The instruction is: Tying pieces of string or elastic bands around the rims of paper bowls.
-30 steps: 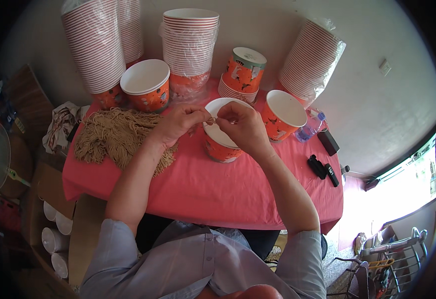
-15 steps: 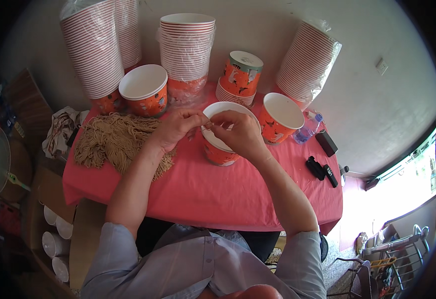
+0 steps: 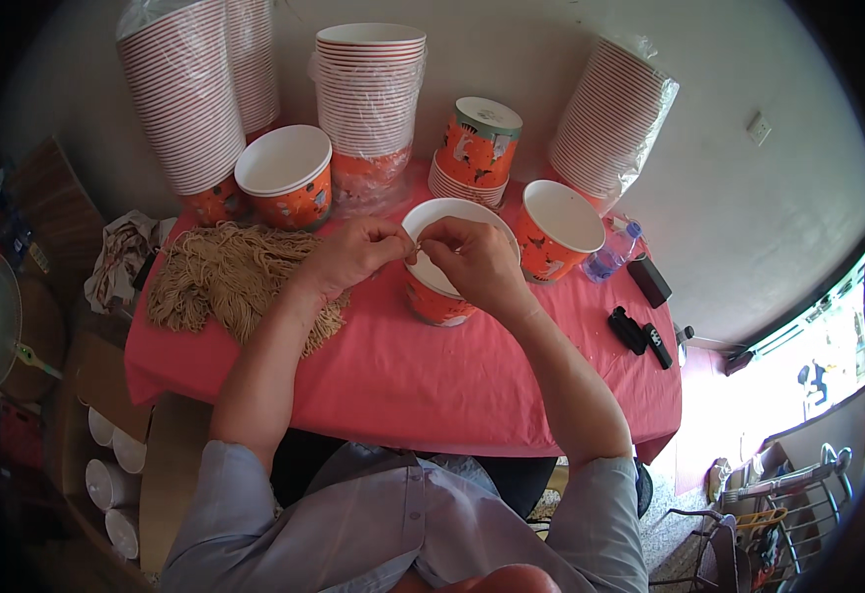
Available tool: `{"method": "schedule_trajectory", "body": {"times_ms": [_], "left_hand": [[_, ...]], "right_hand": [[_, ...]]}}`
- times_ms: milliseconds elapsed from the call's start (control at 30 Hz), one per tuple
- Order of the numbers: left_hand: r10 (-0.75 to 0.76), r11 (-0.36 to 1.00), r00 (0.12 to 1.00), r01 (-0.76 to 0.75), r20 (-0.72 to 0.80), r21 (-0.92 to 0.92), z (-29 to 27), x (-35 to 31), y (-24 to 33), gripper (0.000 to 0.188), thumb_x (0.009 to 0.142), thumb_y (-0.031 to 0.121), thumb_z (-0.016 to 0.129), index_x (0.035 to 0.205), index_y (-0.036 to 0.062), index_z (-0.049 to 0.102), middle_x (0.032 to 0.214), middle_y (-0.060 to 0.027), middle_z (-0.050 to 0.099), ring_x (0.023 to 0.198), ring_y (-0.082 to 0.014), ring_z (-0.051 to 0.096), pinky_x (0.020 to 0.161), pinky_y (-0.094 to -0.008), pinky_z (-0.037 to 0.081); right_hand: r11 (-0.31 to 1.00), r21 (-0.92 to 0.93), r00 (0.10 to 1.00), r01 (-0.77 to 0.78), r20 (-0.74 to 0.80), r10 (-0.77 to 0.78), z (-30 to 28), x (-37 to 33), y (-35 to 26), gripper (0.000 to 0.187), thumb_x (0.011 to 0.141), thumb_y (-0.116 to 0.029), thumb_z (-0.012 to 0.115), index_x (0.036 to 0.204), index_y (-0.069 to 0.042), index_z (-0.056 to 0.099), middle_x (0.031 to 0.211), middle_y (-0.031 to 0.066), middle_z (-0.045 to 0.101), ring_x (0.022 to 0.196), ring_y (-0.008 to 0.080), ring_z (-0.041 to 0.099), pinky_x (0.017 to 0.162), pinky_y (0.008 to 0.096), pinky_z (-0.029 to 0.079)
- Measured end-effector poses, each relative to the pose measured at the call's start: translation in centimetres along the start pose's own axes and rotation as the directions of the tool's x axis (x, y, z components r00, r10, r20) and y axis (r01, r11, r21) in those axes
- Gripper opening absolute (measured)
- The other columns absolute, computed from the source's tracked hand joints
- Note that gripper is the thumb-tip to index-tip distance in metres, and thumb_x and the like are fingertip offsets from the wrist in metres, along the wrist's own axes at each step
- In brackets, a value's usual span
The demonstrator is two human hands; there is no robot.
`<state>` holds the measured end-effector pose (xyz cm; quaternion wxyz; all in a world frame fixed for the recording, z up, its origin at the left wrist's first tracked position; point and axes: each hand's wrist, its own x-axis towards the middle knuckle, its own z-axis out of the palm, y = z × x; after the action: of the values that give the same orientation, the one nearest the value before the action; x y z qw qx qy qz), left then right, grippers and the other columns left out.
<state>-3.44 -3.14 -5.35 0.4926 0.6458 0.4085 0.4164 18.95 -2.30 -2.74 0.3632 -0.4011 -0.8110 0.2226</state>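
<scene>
My left hand and my right hand meet fingertip to fingertip over an orange paper bucket with a white inside. Both pinch at what looks like a thin tan cord, mostly hidden by the fingers. Its path to the bucket's rim or wall cannot be made out. A loose heap of tan cords lies left of the bucket, beside my left forearm.
Wrapped stacks of paper buckets line the wall. More orange buckets stand near my hands. On the right of the pink tablecloth are a plastic bottle and black items. A carton of white cups sits lower left.
My fingertips have drawn closer together over the bucket, and the strand seen between them is now mostly covered. The bucket has hardly moved. A figure now shows in the bright doorway.
</scene>
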Motion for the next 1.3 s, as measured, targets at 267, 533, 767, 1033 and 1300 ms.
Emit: {"method": "schedule_trajectory", "body": {"times_ms": [267, 533, 767, 1033, 1300], "left_hand": [[-0.035, 0.999, 0.999, 0.034, -0.025, -0.027, 0.2, 0.1, 0.1, 0.021, 0.099, 0.021, 0.069, 0.095, 0.0043, 0.080, 0.078, 0.0043, 0.068, 0.062, -0.0012, 0.049, 0.055, -0.0216, 0.036], [-0.056, 0.998, 0.998, 0.056, -0.024, -0.013, 0.1, -0.1, 0.1, 0.021, 0.099, 0.024, 0.072, 0.095, 0.0048, 0.081, 0.076, 0.0058, 0.065, 0.062, -0.0006, 0.048, 0.055, -0.0213, 0.035], [-0.053, 0.999, 0.998, 0.053, 0.037, -0.003, -0.1, -0.1, 0.2, 0.021, 0.098, 0.022, 0.073, 0.097, 0.0026, 0.081, 0.082, 0.0043, 0.070, 0.066, -0.0009, 0.050, 0.058, -0.0216, 0.036], [-0.044, 0.997, 0.998, 0.047, 0.039, -0.061, -0.8, 0.1, -0.6, 0.021, 0.097, 0.023, 0.070, 0.098, 0.0061, 0.082, 0.081, 0.0056, 0.068, 0.066, -0.0003, 0.050, 0.057, -0.0208, 0.036], [-0.004, 0.993, 1.000, 0.001, -0.026, -0.116, -0.7, -0.2, 0.4, 0.024, 0.100, 0.025, 0.067, 0.098, 0.0064, 0.081, 0.071, 0.0088, 0.057, 0.061, 0.0005, 0.044, 0.054, -0.0199, 0.032]], "right_hand": [[0.999, -0.041, 1.000, -0.030, 0.005, 0.030, -0.3, -0.3, -0.4, 0.017, 0.092, -0.019, 0.074, 0.102, -0.007, 0.081, 0.089, 0.0078, 0.080, 0.082, 0.0207, 0.077, 0.077, 0.0363, 0.060], [0.998, -0.054, 1.000, -0.017, -0.005, 0.017, -0.1, -0.4, -0.4, 0.016, 0.094, -0.019, 0.074, 0.102, -0.007, 0.081, 0.090, 0.0089, 0.079, 0.081, 0.0214, 0.077, 0.076, 0.0363, 0.060], [0.987, -0.093, 0.991, 0.130, -0.021, -0.133, 0.1, -0.6, 0.2, 0.014, 0.096, -0.017, 0.073, 0.105, -0.008, 0.078, 0.091, 0.0090, 0.079, 0.082, 0.0251, 0.077, 0.075, 0.0387, 0.060], [0.982, -0.137, 0.992, 0.130, 0.024, -0.128, 0.0, -0.5, -0.2, 0.016, 0.096, -0.019, 0.073, 0.108, -0.010, 0.077, 0.091, 0.0081, 0.078, 0.081, 0.0243, 0.076, 0.074, 0.0388, 0.060], [0.999, -0.039, 0.998, -0.006, 0.059, 0.008, -0.3, -0.4, -0.6, 0.015, 0.090, -0.019, 0.075, 0.097, -0.008, 0.080, 0.086, 0.0069, 0.078, 0.080, 0.0190, 0.076, 0.075, 0.0357, 0.059]]}}
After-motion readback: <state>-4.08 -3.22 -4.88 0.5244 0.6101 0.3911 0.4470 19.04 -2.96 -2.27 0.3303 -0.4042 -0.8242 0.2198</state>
